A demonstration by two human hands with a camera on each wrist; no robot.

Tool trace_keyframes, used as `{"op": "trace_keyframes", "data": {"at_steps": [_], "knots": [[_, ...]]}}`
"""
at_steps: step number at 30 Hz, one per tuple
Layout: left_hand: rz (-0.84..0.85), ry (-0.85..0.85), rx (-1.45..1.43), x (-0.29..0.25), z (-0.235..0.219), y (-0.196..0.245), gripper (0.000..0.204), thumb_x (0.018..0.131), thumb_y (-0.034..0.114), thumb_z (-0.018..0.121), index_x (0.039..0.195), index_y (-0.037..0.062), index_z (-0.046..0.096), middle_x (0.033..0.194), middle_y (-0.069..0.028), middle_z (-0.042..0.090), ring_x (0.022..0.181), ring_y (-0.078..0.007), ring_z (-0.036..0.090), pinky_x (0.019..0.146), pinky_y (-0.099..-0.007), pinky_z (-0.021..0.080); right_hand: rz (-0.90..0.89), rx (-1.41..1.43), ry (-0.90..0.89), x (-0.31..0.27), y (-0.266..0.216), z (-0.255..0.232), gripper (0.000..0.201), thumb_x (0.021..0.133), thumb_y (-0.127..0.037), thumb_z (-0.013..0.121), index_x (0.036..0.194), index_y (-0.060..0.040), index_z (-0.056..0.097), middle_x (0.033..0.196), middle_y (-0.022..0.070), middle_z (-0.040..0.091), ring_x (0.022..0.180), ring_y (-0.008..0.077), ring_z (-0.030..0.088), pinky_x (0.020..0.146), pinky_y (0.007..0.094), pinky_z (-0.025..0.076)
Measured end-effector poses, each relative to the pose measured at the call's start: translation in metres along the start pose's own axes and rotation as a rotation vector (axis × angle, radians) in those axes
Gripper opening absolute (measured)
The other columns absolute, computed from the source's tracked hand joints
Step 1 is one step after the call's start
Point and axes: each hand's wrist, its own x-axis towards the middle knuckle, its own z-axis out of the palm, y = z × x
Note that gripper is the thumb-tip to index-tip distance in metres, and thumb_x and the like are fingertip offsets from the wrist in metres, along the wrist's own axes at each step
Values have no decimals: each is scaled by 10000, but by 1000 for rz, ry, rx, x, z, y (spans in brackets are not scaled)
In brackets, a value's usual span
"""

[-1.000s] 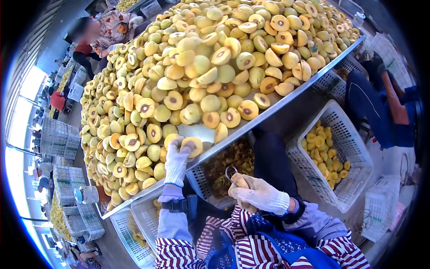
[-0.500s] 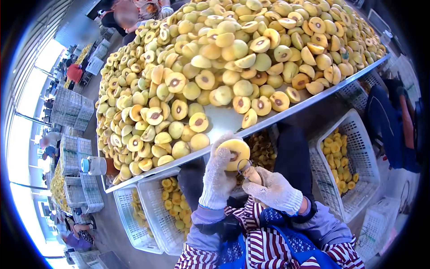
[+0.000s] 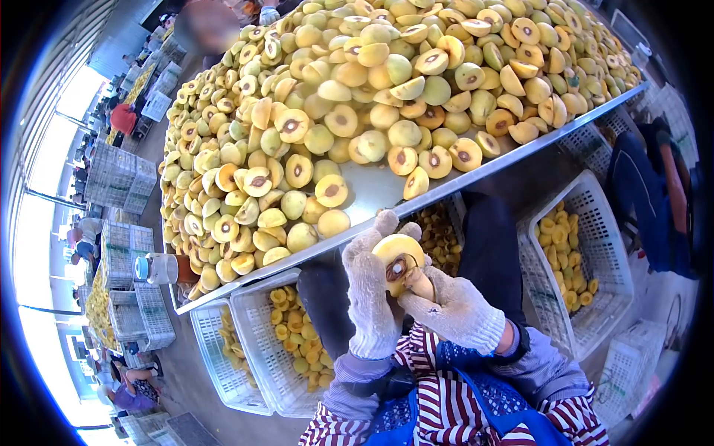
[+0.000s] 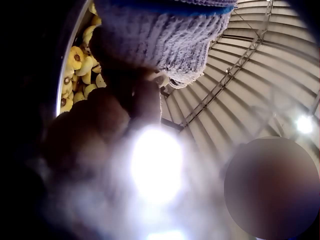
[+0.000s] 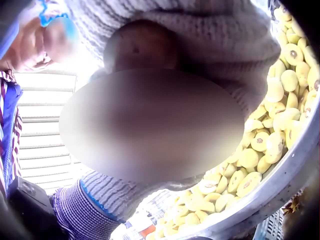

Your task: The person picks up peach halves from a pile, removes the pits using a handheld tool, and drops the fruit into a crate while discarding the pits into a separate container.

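In the head view my gloved left hand (image 3: 368,297) holds a halved yellow peach (image 3: 405,244), cut face toward the right hand. My gloved right hand (image 3: 461,312) grips the wooden handle (image 3: 421,285) of a small pitting tool with a metal ring. The ring end is at the brown pit in the middle of the cut face. Both hands are close together in front of the table's near edge. The round butt of the handle (image 5: 142,47) shows against the glove in the right wrist view. Glare and shadow hide the fingers in the left wrist view.
A metal-edged table (image 3: 364,189) bears a big heap of halved peaches. White crates (image 3: 606,245) with yellow halves stand at both sides below it; another under the edge holds brown bits. A blue-lidded jar (image 3: 158,269) is at the left corner. A person (image 3: 643,201) sits at right.
The left hand picked a peach half off the table's near edge and brought it back to the right hand. The tool's ring has moved onto the pit, and the half has tilted.
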Motion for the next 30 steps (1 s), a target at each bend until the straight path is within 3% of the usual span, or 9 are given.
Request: {"op": "trace_keyframes", "data": {"at_steps": [5, 9, 12, 15, 19, 21, 23, 26, 30], "knots": [[246, -121, 231, -6, 2, 4, 602, 1002, 479, 484, 1377, 9, 448, 1374, -213, 510, 1129, -323, 618, 935, -413, 527, 109, 399, -240, -4, -5, -8, 400, 938, -416, 614, 1096, -50, 582, 700, 85, 642, 577, 208, 637, 507, 310, 480], [329, -265, 377, -4, -5, 7, 438, 1023, 264, 496, 1346, -32, 485, 1388, -226, 493, 1211, -317, 563, 1032, -418, 445, 240, 535, -453, -11, -7, -22, 336, 960, -423, 600, 975, -88, 603, 599, -37, 538, 464, 32, 483, 384, 201, 335], [476, -232, 630, 3, -5, 7, 319, 975, 138, 557, 1236, -40, 593, 1260, -222, 611, 1179, -305, 592, 1027, -385, 446, 139, 612, -347, -9, 12, -9, 312, 962, -404, 601, 905, -98, 610, 579, -32, 531, 416, 50, 459, 350, 216, 310], [570, -395, 751, 19, -3, 23, 281, 962, 134, 580, 1171, -47, 632, 1205, -203, 646, 1141, -290, 616, 998, -363, 467, 222, 766, -548, -11, 9, -21, 330, 967, -398, 597, 863, -84, 604, 558, -22, 516, 395, 63, 449, 339, 222, 306], [9, -474, 568, 24, 0, 35, 281, 936, 180, 647, 1154, 2, 660, 1154, -150, 681, 1094, -251, 642, 942, -350, 497, 320, 920, -663, -11, 18, -19, 373, 975, -400, 578, 827, -58, 589, 543, 10, 504, 380, 93, 451, 327, 243, 302], [211, -591, 662, 33, -3, 35, 316, 885, 214, 709, 1144, 38, 672, 1123, -145, 691, 1037, -281, 670, 886, -353, 526, 299, 1013, -751, -11, 29, -16, 393, 996, -389, 532, 813, -44, 577, 535, 35, 503, 369, 118, 453, 324, 266, 319], [553, -721, 799, 40, 1, 39, 334, 857, 230, 731, 1132, 47, 678, 1118, -154, 689, 1012, -307, 679, 856, -358, 540, 164, 1465, -1162, -3, 46, -2, 404, 1021, -364, 467, 787, -49, 564, 516, 51, 495, 354, 141, 451, 322, 292, 344], [631, -786, 839, 45, 3, 40, 364, 827, 276, 745, 1114, 60, 686, 1117, -162, 686, 997, -338, 678, 827, -374, 550, -9, 1941, -1609, 7, 64, 31, 417, 1046, -332, 390, 794, -44, 555, 477, 69, 474, 335, 174, 452, 321, 335, 378], [703, -789, 783, 45, 3, 38, 353, 836, 273, 731, 1106, 49, 688, 1107, -162, 689, 1014, -333, 676, 843, -378, 541, 217, 1850, -1252, -10, 60, 10, 384, 1052, -301, 385, 807, -51, 544, 434, 43, 444, 308, 160, 436, 302, 318, 383]]}}
